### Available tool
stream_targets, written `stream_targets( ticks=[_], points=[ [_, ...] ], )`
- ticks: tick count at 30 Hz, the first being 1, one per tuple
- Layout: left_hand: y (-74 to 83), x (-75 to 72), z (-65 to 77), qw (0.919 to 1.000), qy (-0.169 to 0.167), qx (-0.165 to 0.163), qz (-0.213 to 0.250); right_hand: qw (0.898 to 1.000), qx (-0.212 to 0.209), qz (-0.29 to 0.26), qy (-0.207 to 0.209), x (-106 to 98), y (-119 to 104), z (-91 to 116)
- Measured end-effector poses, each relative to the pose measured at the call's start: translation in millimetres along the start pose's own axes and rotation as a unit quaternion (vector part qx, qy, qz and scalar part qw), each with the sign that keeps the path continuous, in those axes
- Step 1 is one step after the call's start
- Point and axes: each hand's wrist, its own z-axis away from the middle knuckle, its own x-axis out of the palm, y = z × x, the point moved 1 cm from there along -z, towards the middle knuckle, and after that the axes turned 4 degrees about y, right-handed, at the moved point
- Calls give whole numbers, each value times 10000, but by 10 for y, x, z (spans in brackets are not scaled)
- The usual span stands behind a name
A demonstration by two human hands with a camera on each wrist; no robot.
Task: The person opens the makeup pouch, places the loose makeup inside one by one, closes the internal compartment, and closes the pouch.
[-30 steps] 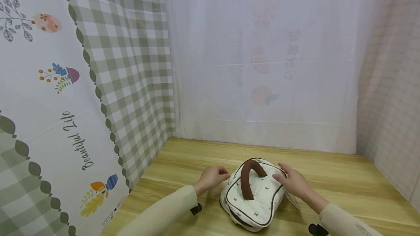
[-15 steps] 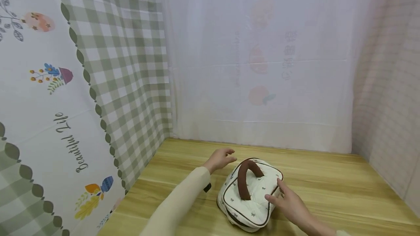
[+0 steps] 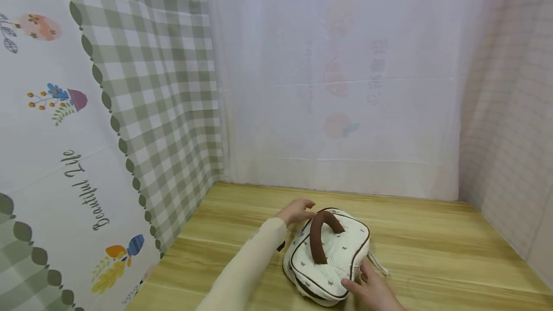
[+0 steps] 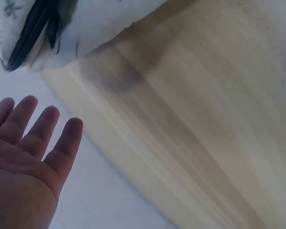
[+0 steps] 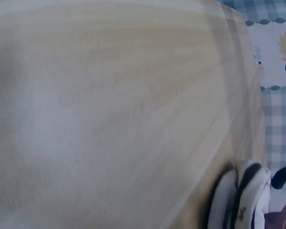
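A white zip bag [image 3: 345,248] with small dark bow prints, brown piping and a brown handle [image 3: 317,241] lies on the wooden table. My left hand [image 3: 298,211] is at its far left corner; in the left wrist view that hand [image 4: 26,157] has its fingers spread, below the bag's zipped side [image 4: 95,28]. At the bag's near right edge is my right hand [image 3: 373,289], thumb over the top and fingers along the side, loosely extended. Only a bit of the right hand [image 5: 283,219] shows in the right wrist view, beside the bag [image 5: 248,200].
The wood-grain table [image 3: 432,253] runs back to a white curtain [image 3: 345,167]. A green checked cloth [image 3: 173,109] with printed plants hangs on the left, and a pale gridded cloth [image 3: 510,157] on the right. A pale strap [image 3: 378,264] sticks out beyond the bag's right side.
My left hand has moved away from me along the bag's left side to its far corner. My right hand has slid toward me down the right side. The bag stays in place.
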Motion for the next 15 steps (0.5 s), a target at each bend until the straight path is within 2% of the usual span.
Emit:
stream_targets(
  ticks=[3,6,9,15],
  points=[
    [-18,58,19,9998,-187,-46,-46,9999,-78,67,-55,67,36,17],
    [-33,116,25,9995,-304,55,-56,9999,-108,31,-40,127,60,10],
    [-37,150,19,9996,-248,165,20,10000,16,55,61,174,76,-16],
    [-38,126,45,9990,-1,-45,449,9990,187,265,317,188,98,-72]
  ],
)
